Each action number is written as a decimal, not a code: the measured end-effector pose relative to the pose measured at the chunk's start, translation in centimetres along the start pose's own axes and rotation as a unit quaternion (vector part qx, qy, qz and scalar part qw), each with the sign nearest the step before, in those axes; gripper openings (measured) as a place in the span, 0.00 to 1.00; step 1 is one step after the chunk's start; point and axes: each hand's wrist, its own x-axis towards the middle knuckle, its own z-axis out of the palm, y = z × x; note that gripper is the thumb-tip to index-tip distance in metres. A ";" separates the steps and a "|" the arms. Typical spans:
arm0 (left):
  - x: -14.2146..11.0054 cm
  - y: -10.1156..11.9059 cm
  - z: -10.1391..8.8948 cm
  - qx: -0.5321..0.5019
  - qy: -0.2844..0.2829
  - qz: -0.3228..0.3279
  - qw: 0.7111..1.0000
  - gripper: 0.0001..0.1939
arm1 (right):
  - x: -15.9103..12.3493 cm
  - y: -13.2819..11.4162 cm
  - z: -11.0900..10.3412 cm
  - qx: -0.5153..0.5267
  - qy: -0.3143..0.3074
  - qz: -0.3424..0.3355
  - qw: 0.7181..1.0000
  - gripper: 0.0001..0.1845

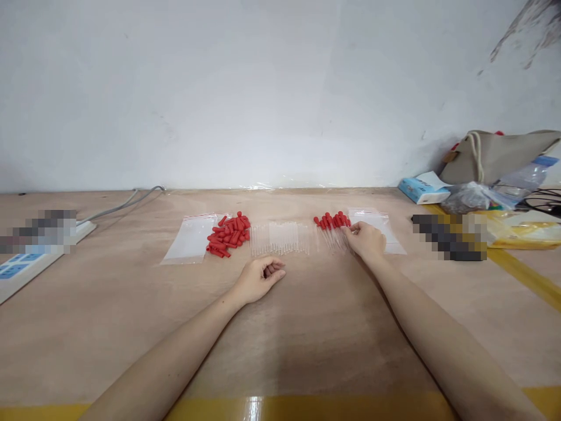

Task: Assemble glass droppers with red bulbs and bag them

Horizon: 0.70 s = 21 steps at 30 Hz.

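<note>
My right hand [369,238] is at the right-hand row of glass droppers [333,234], thumb and fingertips pinched at its right end on a dropper that they mostly cover. Those droppers have red rubber bulbs at the far end and clear tubes pointing toward me. My left hand [260,279] rests on the table in front of the bare glass tubes [283,238], fingers loosely curled, the thumb apart from them, nothing visible in it. Left of the tubes lies a heap of loose red rubber bulbs [228,235].
Clear zip bags lie flat at the left [186,242] and right [390,231]. A power strip [44,254] stands far left with a grey cable. On the right are a tissue box [423,190], a beige bag [504,156], a yellow package [521,229] and a blurred dark object [449,237].
</note>
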 end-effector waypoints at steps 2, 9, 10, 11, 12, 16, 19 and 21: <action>0.0 0.0 0.0 0.000 0.000 0.004 1.000 0.10 | -0.1 0.0 -0.1 -0.004 0.006 -0.008 1.000 0.16; 0.1 0.0 0.1 0.016 0.002 0.025 1.000 0.09 | -2.6 -2.5 0.3 0.040 0.021 -0.140 0.989 0.15; 0.1 -0.1 0.1 0.017 0.002 0.027 0.999 0.09 | -3.1 -3.1 0.6 0.038 0.017 -0.158 0.987 0.15; 0.1 -0.1 0.2 0.019 0.001 0.029 0.999 0.09 | -3.5 -3.6 0.8 0.033 0.012 -0.172 0.985 0.15; 0.1 -0.1 0.2 0.020 0.002 0.031 0.999 0.09 | -3.8 -4.0 1.1 0.026 0.007 -0.182 0.983 0.15; 0.0 -0.1 0.5 0.026 0.000 0.032 0.999 0.09 | -4.4 -4.8 1.9 0.001 -0.008 -0.187 0.982 0.14; 0.2 -0.1 0.4 0.052 0.017 0.030 0.998 0.09 | -4.4 -4.7 2.0 -0.022 -0.015 -0.174 0.984 0.13; 0.5 -0.4 -0.3 0.115 0.070 0.041 0.990 0.08 | -4.3 -4.5 2.0 -0.040 -0.013 -0.168 0.985 0.12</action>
